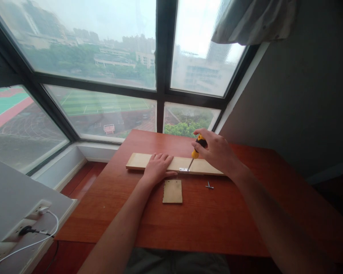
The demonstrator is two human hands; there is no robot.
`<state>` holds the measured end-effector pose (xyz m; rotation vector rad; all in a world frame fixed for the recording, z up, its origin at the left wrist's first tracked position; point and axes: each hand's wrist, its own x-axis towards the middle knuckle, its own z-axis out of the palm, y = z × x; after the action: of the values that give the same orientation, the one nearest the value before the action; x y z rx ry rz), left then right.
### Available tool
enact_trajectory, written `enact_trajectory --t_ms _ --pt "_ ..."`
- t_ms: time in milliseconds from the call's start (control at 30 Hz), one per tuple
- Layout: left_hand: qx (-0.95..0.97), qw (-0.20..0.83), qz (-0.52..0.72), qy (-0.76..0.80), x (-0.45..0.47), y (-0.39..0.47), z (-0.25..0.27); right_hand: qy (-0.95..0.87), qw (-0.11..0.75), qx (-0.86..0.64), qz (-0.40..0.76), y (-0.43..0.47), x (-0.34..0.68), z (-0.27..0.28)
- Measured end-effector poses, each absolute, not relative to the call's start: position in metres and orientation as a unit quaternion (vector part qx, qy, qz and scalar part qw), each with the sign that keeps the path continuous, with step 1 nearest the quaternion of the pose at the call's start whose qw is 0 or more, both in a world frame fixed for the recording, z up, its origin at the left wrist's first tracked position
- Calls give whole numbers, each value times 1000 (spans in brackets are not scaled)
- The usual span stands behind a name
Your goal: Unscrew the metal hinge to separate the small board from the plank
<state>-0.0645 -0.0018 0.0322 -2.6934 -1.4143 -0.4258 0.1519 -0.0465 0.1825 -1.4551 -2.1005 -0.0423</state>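
A long pale wooden board lies across the table. At its front edge sits a small silver metal bracket. My right hand is closed round the yellow and black handle of a screwdriver, whose shaft slants down so the tip meets the bracket's right end. My left hand lies flat with fingers stretched over the board, left of the bracket, its thumb along the front edge. Nearer to me rests a small square wooden piece with two holes near its top. A few screws lie to its right.
The reddish-brown wooden table reaches towards large windows at the back. A sloping wall stands on the right. On the left, a low wall carries power sockets with a white cable and a black plug.
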Motion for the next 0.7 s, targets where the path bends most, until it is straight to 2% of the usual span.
enact_trajectory --t_ms 367,700 --pt "-877 38 -142 -458 -64 -2 32 -787 277 -548 -56 -43 149 179" --pt "-876 32 -142 -461 -64 -2 32 -752 214 -605 -148 -44 147 182"
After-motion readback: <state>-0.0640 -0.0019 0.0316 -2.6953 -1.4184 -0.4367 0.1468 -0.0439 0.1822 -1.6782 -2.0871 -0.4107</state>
